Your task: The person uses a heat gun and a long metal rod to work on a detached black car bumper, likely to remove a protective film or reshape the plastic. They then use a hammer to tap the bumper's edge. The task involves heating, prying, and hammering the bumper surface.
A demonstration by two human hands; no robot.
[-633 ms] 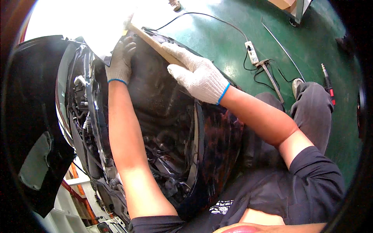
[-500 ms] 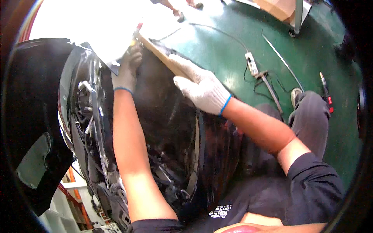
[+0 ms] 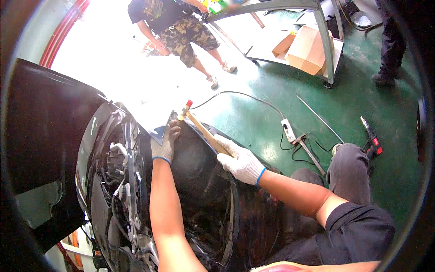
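Note:
My right hand (image 3: 239, 161), in a white knit glove with a blue cuff, grips the wooden handle of a hammer (image 3: 204, 131) whose red-tipped head points up toward the far edge of a black car body panel (image 3: 199, 181). My left hand (image 3: 165, 144), in a grey glove, rests on the panel's upper edge right beside the hammer head. Both forearms reach over the dark wheel-arch area of the car. The exposed front structure (image 3: 122, 181) with hoses and brackets lies to the left.
A white power strip (image 3: 288, 131) with black cables lies on the green floor, with a red and black tool (image 3: 371, 138) further right. Another person (image 3: 181, 27) stands at the back near a metal table frame (image 3: 326, 41) and cardboard boxes (image 3: 308, 50). A second person's legs (image 3: 392, 41) are at far right.
The view has tilted up, showing more floor and people behind. Both hands stay on the panel edge with the hammer, which now sits lower in the picture.

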